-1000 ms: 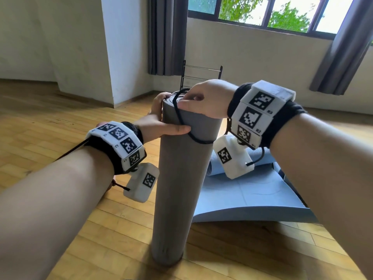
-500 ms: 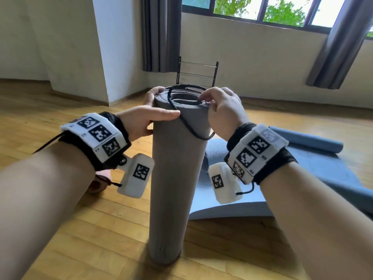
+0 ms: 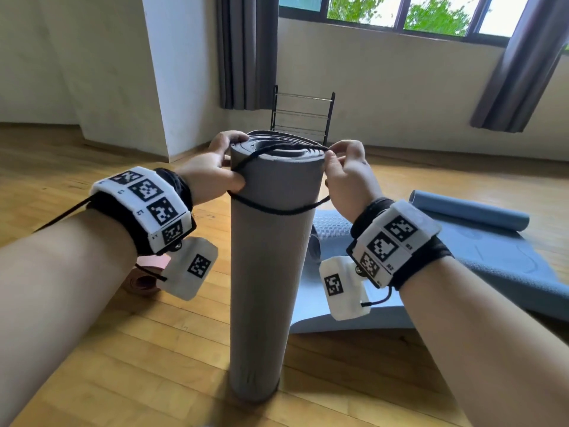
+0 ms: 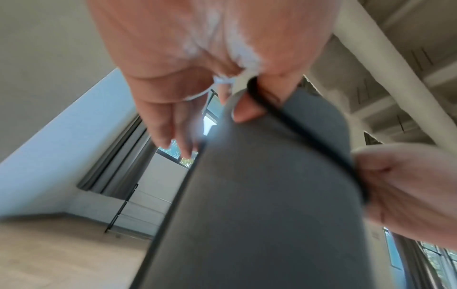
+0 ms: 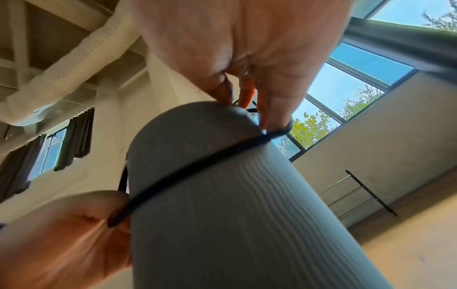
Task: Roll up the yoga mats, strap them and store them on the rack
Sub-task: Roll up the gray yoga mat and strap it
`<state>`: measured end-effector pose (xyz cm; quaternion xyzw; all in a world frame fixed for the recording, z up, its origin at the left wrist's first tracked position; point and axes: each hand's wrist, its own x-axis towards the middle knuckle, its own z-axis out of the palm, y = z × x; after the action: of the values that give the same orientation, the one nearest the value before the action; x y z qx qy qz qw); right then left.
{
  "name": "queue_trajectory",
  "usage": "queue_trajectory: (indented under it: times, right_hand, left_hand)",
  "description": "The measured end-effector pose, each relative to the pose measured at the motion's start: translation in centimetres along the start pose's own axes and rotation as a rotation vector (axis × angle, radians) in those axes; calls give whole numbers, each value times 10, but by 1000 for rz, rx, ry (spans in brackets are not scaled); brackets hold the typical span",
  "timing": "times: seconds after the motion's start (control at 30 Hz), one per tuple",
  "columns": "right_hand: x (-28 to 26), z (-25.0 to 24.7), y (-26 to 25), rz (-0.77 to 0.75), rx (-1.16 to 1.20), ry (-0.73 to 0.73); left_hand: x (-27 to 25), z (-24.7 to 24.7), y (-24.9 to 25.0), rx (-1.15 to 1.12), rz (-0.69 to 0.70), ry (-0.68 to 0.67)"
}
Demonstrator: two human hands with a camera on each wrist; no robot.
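A rolled grey yoga mat (image 3: pixel 261 272) stands upright on the wooden floor in front of me. A black elastic strap (image 3: pixel 277 211) loops over its top end and round its front. My left hand (image 3: pixel 212 171) grips the mat's top at the left, thumb pressing the strap (image 4: pixel 296 129) against the mat (image 4: pixel 259 205). My right hand (image 3: pixel 345 174) pinches the strap (image 5: pixel 197 168) at the top right rim of the mat (image 5: pixel 235 215). The black wire rack (image 3: pixel 301 115) stands behind the mat by the far wall.
A blue mat (image 3: pixel 462 257) lies partly unrolled on the floor to the right, its far end still rolled. A pink rolled mat (image 3: pixel 144 275) lies on the floor at the left, behind my left wrist. A white pillar (image 3: pixel 172 72) and dark curtains (image 3: pixel 246 50) stand behind.
My right hand has swung from over the mat's top to its right rim, stretching the strap wide. The loop has slid lower down the mat's front. My left thumb now pins the strap.
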<state>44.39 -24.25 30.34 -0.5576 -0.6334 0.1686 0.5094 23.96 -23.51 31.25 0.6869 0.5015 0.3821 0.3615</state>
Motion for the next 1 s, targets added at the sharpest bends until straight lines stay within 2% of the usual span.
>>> queue_trajectory:
  times: [0.1, 0.17, 0.3, 0.47, 0.57, 0.73, 0.8, 0.87, 0.93, 1.0]
  right_hand:
    - [6, -1, 1, 65, 50, -13]
    - [11, -3, 1, 69, 56, -45]
    - [30, -12, 7, 15, -134, -164]
    - [55, -19, -6, 145, 128, -299]
    - [62, -22, -15, 208, 158, -351]
    - [77, -15, -5, 284, 157, -361]
    - [73, -12, 2, 303, 133, -429]
    - [63, -10, 11, 332, 156, -543]
    - [54, -4, 25, 298, 201, -586]
    - [47, 4, 36, 227, 183, -511]
  left_hand:
    - [8, -7, -5, -26, 38, 45]
    - [16, -13, -10, -113, -1, 97]
    - [24, -23, -11, -203, -113, 136]
    - [32, -31, 0, -178, -132, 134]
    - [41, -31, 3, -171, -143, 138]
    - [51, -34, -9, -184, -154, 87]
    - [51, -33, -18, -315, -200, 76]
    - [54, -30, -29, -319, -210, 50]
    - [52, -22, -34, -325, -149, 8]
    - [46, -17, -38, -446, -91, -6]
